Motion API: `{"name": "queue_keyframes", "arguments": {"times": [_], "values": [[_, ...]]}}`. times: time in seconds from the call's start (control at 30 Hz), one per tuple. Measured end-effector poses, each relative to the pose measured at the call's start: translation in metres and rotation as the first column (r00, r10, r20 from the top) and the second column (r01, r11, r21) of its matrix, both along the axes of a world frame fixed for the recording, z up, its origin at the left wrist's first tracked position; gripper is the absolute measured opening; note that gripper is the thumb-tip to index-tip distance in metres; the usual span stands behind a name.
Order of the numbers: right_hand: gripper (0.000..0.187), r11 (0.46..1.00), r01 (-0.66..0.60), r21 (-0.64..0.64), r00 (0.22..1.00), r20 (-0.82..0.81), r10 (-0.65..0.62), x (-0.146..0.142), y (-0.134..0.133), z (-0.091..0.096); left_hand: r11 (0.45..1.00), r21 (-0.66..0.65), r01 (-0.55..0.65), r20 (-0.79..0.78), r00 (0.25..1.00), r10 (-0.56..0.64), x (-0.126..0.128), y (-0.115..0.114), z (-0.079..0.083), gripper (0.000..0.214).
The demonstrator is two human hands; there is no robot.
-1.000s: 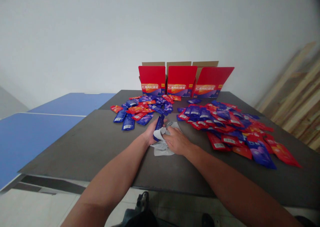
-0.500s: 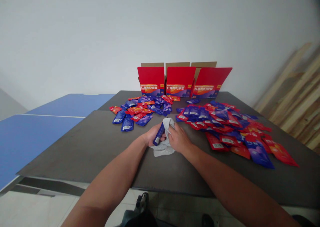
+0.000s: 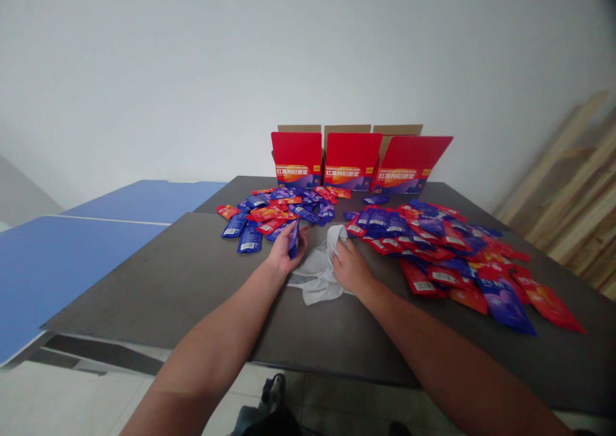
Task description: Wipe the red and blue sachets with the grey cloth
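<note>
A blue pouch (image 3: pixel 293 238) stands edge-on in my left hand (image 3: pixel 283 251), gripped between thumb and fingers. My left hand is just in front of the left pile of red and blue pouches (image 3: pixel 269 213). My right hand (image 3: pixel 350 264) clutches a light grey cloth (image 3: pixel 317 276), whose lower part lies crumpled on the dark table between both hands. To the right of my right hand spreads a larger heap of red and blue pouches (image 3: pixel 433 231).
Three red cartons with raised flaps, a left one (image 3: pixel 297 157), a middle one (image 3: pixel 351 160) and a right one (image 3: pixel 409 160), stand at the back of the dark table (image 3: pixel 192 282). A blue table (image 3: pixel 110 243) adjoins on the left. Wooden planks (image 3: pixel 572 186) lean at the right.
My left hand has moved left and away from the cloth with the blue pouch, which is turned more upright. The cloth has spread lower on the table, still in my right hand.
</note>
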State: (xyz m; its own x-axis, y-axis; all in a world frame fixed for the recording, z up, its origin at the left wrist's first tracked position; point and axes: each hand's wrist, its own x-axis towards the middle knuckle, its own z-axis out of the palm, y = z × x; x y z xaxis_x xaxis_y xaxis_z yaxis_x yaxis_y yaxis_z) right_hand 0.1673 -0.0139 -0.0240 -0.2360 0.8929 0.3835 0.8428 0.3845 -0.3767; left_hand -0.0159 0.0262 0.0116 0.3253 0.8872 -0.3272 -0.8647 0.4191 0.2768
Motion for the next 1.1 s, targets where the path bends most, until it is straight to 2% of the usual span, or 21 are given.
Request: {"name": "queue_keyframes", "arguments": {"times": [0.07, 0.13, 0.27, 0.4, 0.47, 0.57, 0.63, 0.77, 0.97, 1.1], "values": [[0.041, 1.000, 0.005, 0.002, 1.000, 0.003, -0.005, 0.000, 0.000, 0.000, 0.988, 0.003, -0.157, -0.018, 0.987, 0.157, -0.003, 0.004, -0.001, 0.024], [0.041, 1.000, -0.008, 0.023, 1.000, 0.007, 0.008, 0.001, 0.000, -0.001, 0.979, 0.050, -0.198, -0.049, 0.978, 0.201, -0.004, 0.005, -0.002, 0.027], [0.045, 0.989, -0.124, 0.084, 0.992, 0.034, 0.122, 0.003, -0.001, 0.002, 0.989, 0.143, -0.037, -0.093, 0.994, 0.050, -0.004, 0.003, -0.006, 0.039], [0.044, 0.943, -0.313, 0.113, 0.947, 0.118, 0.300, 0.005, -0.005, 0.007, 0.984, 0.160, 0.083, -0.156, 0.986, -0.058, -0.002, 0.000, -0.005, 0.040], [0.039, 0.916, -0.389, 0.097, 0.912, 0.182, 0.368, 0.004, -0.007, 0.008, 0.972, 0.173, 0.159, -0.193, 0.973, -0.125, 0.000, -0.002, -0.004, 0.039], [0.039, 0.896, -0.439, 0.065, 0.879, 0.239, 0.413, 0.003, -0.008, 0.008, 0.934, 0.200, 0.295, -0.226, 0.942, -0.249, 0.002, -0.006, -0.004, 0.041], [0.040, 0.900, -0.432, 0.058, 0.882, 0.235, 0.408, 0.003, -0.008, 0.008, 0.905, 0.222, 0.363, -0.243, 0.920, -0.309, 0.004, -0.009, -0.004, 0.041], [0.042, 0.935, -0.354, 0.031, 0.918, 0.204, 0.341, 0.003, -0.008, 0.012, 0.873, 0.259, 0.414, -0.295, 0.894, -0.337, 0.006, -0.013, -0.004, 0.039], [0.053, 0.979, -0.203, 0.003, 0.953, 0.230, 0.197, 0.003, -0.009, 0.017, 0.866, 0.247, 0.434, -0.350, 0.874, -0.338, 0.008, -0.015, -0.006, 0.032], [0.052, 0.997, -0.069, -0.037, 0.967, 0.242, 0.076, 0.003, -0.009, 0.019, 0.854, 0.199, 0.481, -0.421, 0.829, -0.369, 0.006, -0.017, -0.007, 0.029]]}}
